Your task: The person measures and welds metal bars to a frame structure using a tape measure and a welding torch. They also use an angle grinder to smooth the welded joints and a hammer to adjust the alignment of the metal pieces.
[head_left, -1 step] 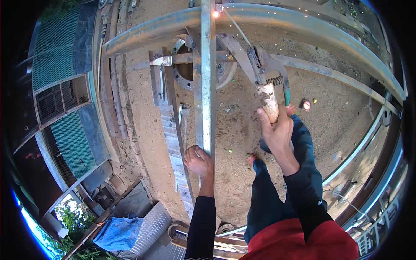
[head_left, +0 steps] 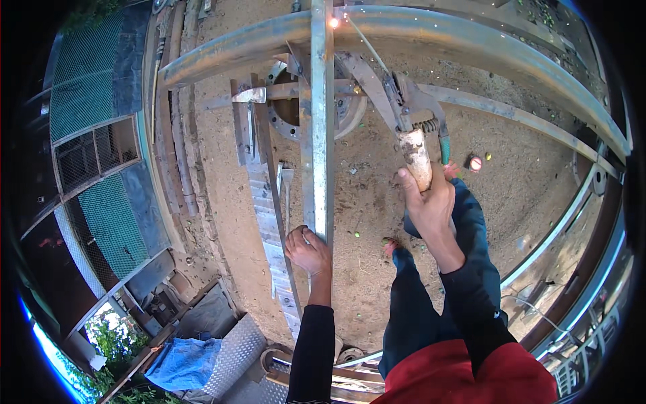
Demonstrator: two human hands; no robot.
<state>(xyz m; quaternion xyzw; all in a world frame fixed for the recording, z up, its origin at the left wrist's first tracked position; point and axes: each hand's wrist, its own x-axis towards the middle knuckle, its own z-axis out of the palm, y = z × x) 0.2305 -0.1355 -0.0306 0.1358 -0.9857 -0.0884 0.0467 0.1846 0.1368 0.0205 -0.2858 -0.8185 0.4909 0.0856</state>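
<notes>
The right hand is wrapped round a worn white cylindrical handle on a dark metal rod holder with a coiled spring. From that hand, a thin pale straight rod slants away and leftward, its long axis leading to a bright glowing spot. I can't tell whether the tip touches there.

That spot sits straight ahead of the left hand, far off, beside a long pale steel bar that meets a rusty, rounded steel beam crosswise. The right hand is the nearer of the 2. The left hand's fingers curl at the bar's close part; how firmly, I can't tell.

Brown ground shows between the hands. The bar's edge bounds it left of the right hand, the beam bounds it ahead, and dark-trousered legs stand just below.
</notes>
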